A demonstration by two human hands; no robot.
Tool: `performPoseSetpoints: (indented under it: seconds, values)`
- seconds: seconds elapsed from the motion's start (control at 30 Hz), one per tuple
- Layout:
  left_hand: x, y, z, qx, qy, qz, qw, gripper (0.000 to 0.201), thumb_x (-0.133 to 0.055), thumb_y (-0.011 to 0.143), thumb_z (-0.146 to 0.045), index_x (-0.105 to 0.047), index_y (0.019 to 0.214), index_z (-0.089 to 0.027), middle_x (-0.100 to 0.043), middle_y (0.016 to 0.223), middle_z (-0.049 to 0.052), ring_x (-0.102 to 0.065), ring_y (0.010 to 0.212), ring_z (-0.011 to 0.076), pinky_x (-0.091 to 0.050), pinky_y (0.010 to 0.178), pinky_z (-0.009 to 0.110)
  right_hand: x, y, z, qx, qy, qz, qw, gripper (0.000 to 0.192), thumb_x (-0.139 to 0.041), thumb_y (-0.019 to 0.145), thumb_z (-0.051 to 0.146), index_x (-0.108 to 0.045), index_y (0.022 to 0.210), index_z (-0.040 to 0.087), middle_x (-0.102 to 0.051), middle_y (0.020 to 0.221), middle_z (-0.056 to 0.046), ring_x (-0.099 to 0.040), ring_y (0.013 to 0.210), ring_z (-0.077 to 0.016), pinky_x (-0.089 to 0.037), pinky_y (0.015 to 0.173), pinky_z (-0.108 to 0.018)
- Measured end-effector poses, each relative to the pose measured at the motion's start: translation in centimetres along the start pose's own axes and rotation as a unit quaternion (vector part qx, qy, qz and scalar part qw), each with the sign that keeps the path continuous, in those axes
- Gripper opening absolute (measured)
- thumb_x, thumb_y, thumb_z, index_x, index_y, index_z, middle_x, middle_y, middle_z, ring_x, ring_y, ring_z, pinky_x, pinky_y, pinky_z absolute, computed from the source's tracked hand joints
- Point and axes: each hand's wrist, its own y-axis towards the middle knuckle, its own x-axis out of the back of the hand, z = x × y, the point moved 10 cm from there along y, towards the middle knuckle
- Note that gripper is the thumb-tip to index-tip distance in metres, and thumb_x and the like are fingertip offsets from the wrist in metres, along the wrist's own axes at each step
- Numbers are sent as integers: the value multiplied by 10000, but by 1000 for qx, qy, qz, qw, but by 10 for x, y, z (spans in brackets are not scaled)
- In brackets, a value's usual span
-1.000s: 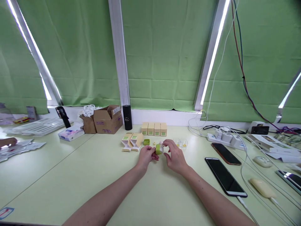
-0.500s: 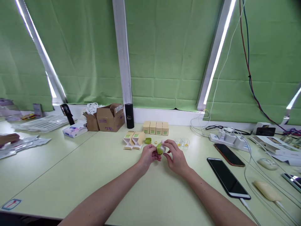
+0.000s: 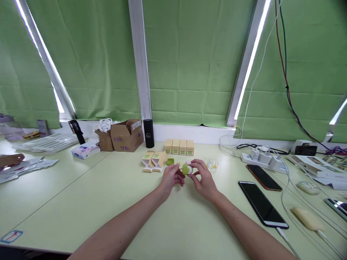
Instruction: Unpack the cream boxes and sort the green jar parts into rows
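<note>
A small rounded green-and-white object (image 3: 187,169) is held just above the table, its white part to the right. My right hand (image 3: 202,179) pinches it between thumb and fingers. At its left side is my left hand (image 3: 171,178), thumb and forefinger pressed together and the other fingers curled; what they grip is too small to make out. Behind the left hand lies a green open square piece (image 3: 170,161). Two opened cardboard boxes (image 3: 154,161) with green labels lie to its left. Beyond the right hand sits a clear plastic tray (image 3: 212,164) with small yellow bits.
Several small closed boxes (image 3: 179,147) stand in a row at the back. A black cylinder (image 3: 148,133) and a brown carton (image 3: 127,136) are left of them. Phones (image 3: 262,204), cables and a power strip (image 3: 264,160) occupy the right. Another person's hand (image 3: 11,160) is at far left.
The green-and-white object has turned in my hands. My left fingers have shifted from around its green side to its left edge, while the right hand keeps its pinch.
</note>
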Motion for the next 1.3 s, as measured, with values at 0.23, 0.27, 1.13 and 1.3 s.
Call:
performPoseSetpoints:
  seconds: [0.23, 0.27, 1.13, 1.3]
  values:
    - [16, 5, -6, -36, 16, -51, 998, 457, -728, 764, -596, -512, 748, -193, -665, 624, 9, -585, 422, 127, -441, 415, 243, -5, -3, -47, -205, 270, -40, 940, 370, -784, 850, 450, -653, 1126, 242, -673, 1138, -83, -672, 968, -230, -642, 768, -403]
    - [17, 6, -7, -38, 18, -53, 998, 455, -728, 764, -593, -512, 747, -194, -664, 626, 7, -584, 423, 126, -444, 417, 245, -9, -6, -54, -234, 316, -41, 919, 395, -813, 821, 466, -665, 1102, 232, -692, 1101, -80, -677, 955, -233, -638, 782, -419]
    - [11, 1, -25, -141, 101, -56, 983, 386, -724, 827, -525, -570, 866, -173, -647, 744, 19, -640, 590, 144, -545, 562, 286, -9, -11, -67, -260, 338, -66, 902, 501, -861, 735, 524, -599, 1028, 214, -701, 1118, -85, -740, 889, -248, -652, 742, -439]
    - [6, -5, -32, -186, 164, -51, 967, 297, -694, 886, -414, -602, 1036, -175, -663, 911, 51, -651, 761, 152, -549, 653, 270, -7, -7, -55, -216, 235, -52, 946, 406, -771, 824, 468, -574, 1082, 224, -709, 1098, -94, -717, 908, -234, -633, 695, -378]
